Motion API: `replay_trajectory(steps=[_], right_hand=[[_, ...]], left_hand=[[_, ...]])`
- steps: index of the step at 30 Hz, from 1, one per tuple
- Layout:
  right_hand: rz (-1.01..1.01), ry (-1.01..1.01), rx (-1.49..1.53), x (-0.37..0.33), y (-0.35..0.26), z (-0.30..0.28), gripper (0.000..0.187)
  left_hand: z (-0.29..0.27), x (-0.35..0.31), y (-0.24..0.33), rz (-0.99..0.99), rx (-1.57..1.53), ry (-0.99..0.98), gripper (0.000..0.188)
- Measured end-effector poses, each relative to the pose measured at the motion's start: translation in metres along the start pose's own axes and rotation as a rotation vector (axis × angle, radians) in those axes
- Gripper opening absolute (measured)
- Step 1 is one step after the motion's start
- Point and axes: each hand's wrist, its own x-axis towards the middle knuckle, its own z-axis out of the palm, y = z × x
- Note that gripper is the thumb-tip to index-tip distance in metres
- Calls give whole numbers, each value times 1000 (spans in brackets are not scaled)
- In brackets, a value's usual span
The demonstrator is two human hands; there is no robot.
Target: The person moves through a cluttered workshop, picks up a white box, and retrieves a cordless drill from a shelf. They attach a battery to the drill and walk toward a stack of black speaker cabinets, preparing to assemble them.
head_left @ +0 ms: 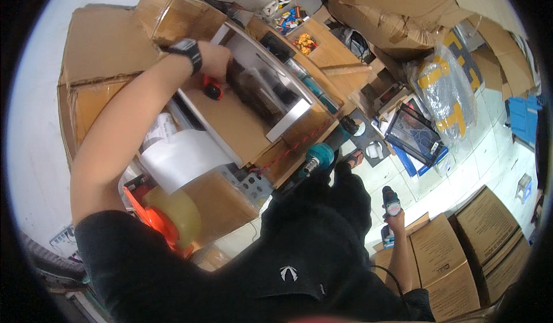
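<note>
My left hand (215, 61), a dark watch on its wrist, reaches over a white-framed case (287, 119) on the workbench. Its fingers look curled, and a red-and-black handle (212, 88) sticks out below the fist; the rest of that tool is hidden. A brown cardboard panel (230, 113) lies beside the case's dark interior. Low at my right side, my right hand (396, 221) is wrapped round the grip of a teal-and-black cordless drill (391, 201). Another teal power tool (320, 155) with a metal chuck lies at the bench's near edge.
A white paper roll (181, 156) and an orange tape dispenser (163, 225) are at the left. Bins of small coloured parts (291, 19) and yellow connectors (305, 44) stand behind. Cardboard boxes (440, 251) are stacked at lower right; a black mesh tray (416, 133) lies beyond the bench.
</note>
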Motion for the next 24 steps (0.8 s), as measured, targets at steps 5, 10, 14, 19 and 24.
replay_trajectory(steps=[5,10,14,19,24], right_hand=[[22,-38,13,4,-11,0,39],[-9,-2,32,5,1,2,28],[-84,86,-115,5,19,6,26],[25,54,28,1,19,11,31],[-2,62,-30,-9,9,25,30]], left_hand=[[14,18,0,-30,60,-13,41],[27,46,1,25,344,-113,32],[30,52,-1,-8,276,-51,39],[27,30,13,-174,45,164,41],[20,13,28,-254,-48,283,35]])
